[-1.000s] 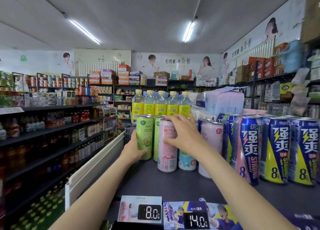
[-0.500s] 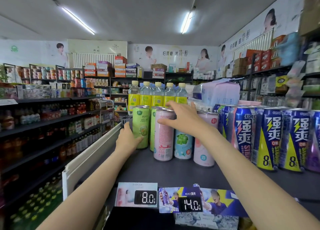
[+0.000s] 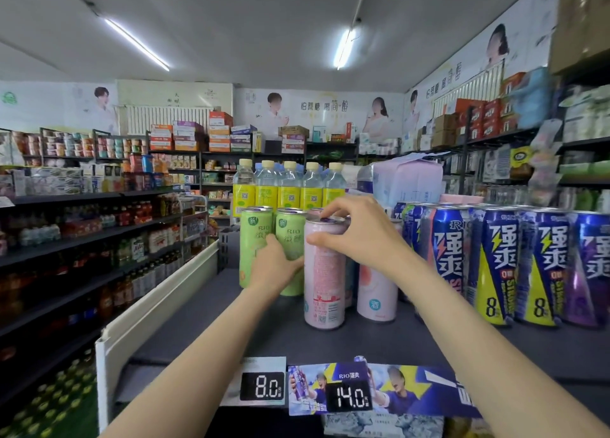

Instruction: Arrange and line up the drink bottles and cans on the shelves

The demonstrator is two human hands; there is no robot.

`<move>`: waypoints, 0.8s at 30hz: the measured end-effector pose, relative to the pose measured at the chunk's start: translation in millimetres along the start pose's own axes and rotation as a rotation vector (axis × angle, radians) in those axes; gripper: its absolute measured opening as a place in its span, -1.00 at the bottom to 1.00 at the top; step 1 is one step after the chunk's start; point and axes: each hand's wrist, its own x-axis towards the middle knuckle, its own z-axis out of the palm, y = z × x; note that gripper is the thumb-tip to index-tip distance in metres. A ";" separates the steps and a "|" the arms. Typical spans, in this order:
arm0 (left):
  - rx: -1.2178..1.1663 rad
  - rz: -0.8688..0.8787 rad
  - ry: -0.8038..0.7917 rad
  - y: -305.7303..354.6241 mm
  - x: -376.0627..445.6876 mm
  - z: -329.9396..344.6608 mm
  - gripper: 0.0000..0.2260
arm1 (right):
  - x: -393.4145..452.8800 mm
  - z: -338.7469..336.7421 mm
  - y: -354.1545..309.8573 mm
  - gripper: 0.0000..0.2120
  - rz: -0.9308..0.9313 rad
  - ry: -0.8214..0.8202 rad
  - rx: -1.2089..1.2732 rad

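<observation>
Pink aluminium, tall and slim, the front can stands upright on the dark grey shelf top, and the person's right hand comes over it from about two o'clock, thumb pressed against the can's near side below the rim and fingertips curled over its top edge, so the hand grips the can by its upper end. At nine o'clock from that can, two tall light-green cans stand side by side, touching or nearly so; the left hand is wrapped round the lower body of the right-hand one, fingers curled out of sight behind it. At three o'clock from the pink can, just beside it, stands a pale pink can with a teal round mark, partly hidden by the right forearm. Further toward three o'clock runs a row of blue and yellow cans with bold white lettering, upright and packed close together. At twelve o'clock, behind the green cans, stands a row of clear plastic bottles with yellow labels and pale caps. On the shelf's front edge at six o'clock sit two price tags, one reading 8.0 and one reading 14.0.
</observation>
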 end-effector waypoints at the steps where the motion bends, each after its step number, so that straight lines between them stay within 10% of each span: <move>1: 0.008 -0.013 0.002 -0.1 -0.7 4.8 -0.45 | -0.8 -1.2 1.5 -0.65 0.002 0.006 -0.007; 18: -0.170 0.019 0.018 -59.0 -11.4 -53.1 -0.57 | 24.3 31.2 -22.9 -0.61 0.092 -0.096 -0.008; 24: -0.163 0.131 -0.038 -74.9 -17.5 -51.8 -0.20 | 30.7 24.2 -29.5 -0.43 -0.074 -0.279 -0.425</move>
